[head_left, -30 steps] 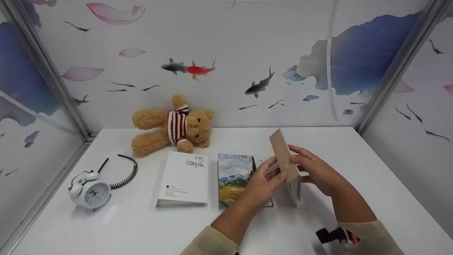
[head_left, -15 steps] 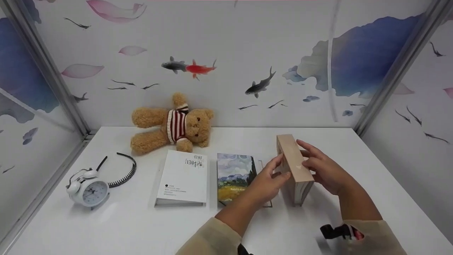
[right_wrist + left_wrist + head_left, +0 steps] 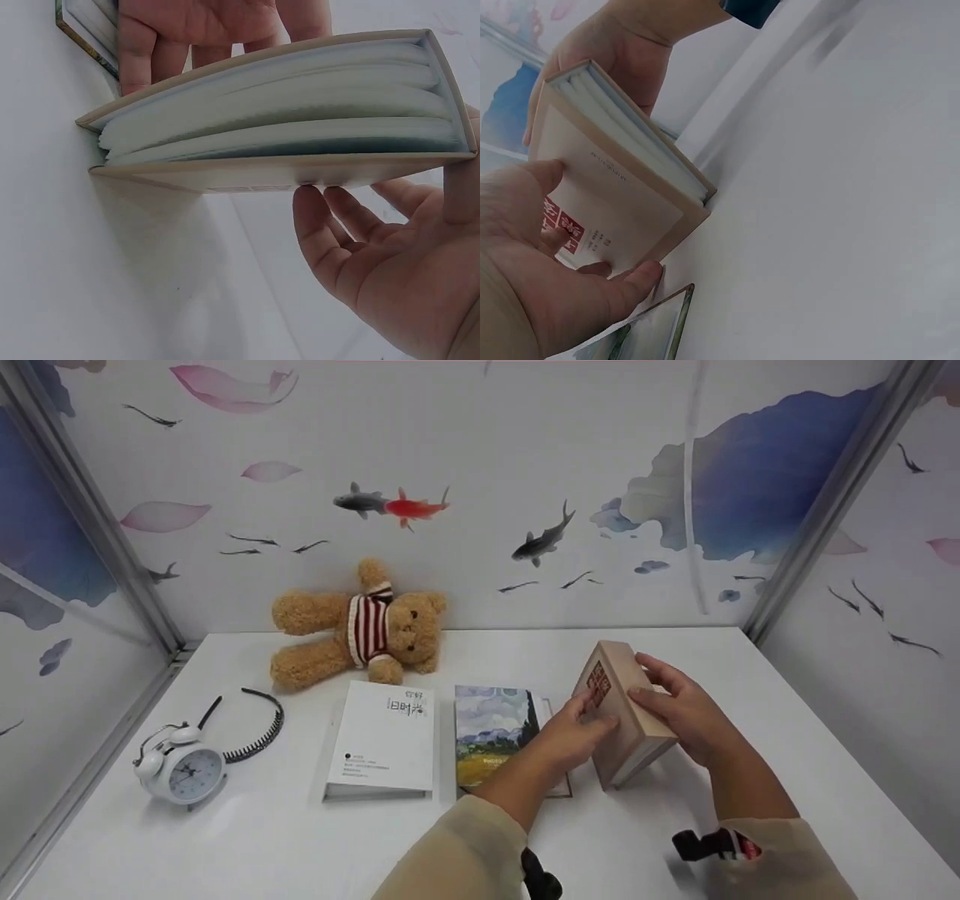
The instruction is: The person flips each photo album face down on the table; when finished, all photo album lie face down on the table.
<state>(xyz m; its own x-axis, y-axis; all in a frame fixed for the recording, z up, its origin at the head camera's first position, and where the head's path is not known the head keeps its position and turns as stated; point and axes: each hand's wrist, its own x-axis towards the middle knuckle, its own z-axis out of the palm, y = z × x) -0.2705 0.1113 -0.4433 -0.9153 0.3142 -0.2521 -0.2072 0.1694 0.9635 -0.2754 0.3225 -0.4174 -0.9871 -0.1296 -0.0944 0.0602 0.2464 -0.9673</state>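
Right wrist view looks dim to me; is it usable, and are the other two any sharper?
Right wrist view: dim and grey, yet the book's page edges read clearly. Left wrist view: bright, washed-out table, blurred streaks top right. Head view: evenly lit, slightly soft, book casting a faint shadow.

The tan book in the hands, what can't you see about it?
- Tan book: red cover print too small to read, head view.
- Its far cover: hidden behind the left hand, right wrist view.
- Painted book: lower corner covered by the left forearm, head view.
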